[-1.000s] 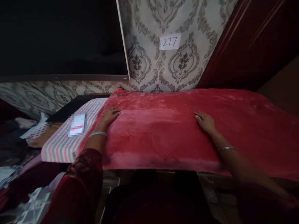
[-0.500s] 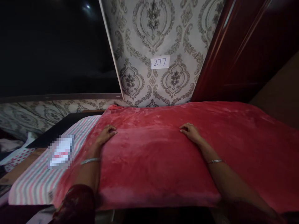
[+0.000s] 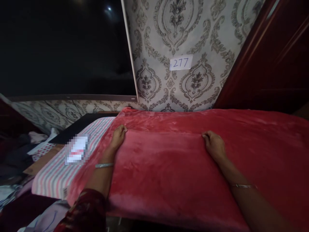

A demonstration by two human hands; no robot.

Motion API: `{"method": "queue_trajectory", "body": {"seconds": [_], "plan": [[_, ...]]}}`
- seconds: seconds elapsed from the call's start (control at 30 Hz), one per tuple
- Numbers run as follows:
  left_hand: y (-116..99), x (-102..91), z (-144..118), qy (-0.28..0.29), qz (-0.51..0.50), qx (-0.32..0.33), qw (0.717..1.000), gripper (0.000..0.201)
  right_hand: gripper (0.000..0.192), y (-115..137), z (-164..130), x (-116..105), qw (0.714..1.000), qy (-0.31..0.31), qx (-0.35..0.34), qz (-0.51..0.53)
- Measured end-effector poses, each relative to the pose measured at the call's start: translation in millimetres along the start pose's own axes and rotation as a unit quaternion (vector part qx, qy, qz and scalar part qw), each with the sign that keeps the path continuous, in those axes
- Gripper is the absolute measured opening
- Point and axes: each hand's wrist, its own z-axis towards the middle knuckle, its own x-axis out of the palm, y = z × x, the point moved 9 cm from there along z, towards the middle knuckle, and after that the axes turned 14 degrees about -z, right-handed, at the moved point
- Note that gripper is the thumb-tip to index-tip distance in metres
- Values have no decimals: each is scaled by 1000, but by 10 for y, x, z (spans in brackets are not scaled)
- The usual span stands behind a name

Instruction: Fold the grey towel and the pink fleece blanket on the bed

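Across the worktop, the red blanket [image 3: 183, 161] lies flat, long axis running left to right. Left hand [image 3: 118, 138] and right hand [image 3: 214, 145] rest well apart on it, fingers curled at a fold line; grip cannot be confirmed. Blanket's right end is cut off.
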Motion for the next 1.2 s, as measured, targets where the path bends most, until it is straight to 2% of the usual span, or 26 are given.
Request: {"method": "queue_trajectory", "body": {"seconds": [0.13, 0.3, 0.4, 0.5, 0.6, 0.7, 0.8, 0.93, 1.2], "plan": [[-99, -60, 9, -32, 26, -1, 999, 12, 20, -34, 7, -91, 999, -17, 31, 5], [-164, -120, 8, -62, 121, -29, 990, 15, 19, -40, 23, -145, 998, -25, 49, 16], [-150, -175, -23, -84, 163, -57, 981, 20, 18, -41, 31, -182, 998, -28, 48, 28], [-183, -241, -70, -107, 186, -52, 975, 29, 19, -57, 32, -241, 997, -49, 45, 34], [-207, -219, -89, -81, 211, -42, 973, 34, 20, -81, 24, -238, 997, -59, 42, 37], [-203, -170, -87, -46, 236, -40, 970, 37, 22, -64, 17, -133, 999, -30, 17, 42], [-209, -161, -79, -43, 241, -29, 969, 39, 24, -51, 2, -51, 999, -6, -4, 46], [-212, -152, -78, -47, 230, -14, 972, 41, 28, -55, -15, -47, 998, 2, -10, 67], [-143, -120, -98, -20, 195, -30, 980, 46, 39, -17, -72, 56, 993, 67, -52, 80]]}}
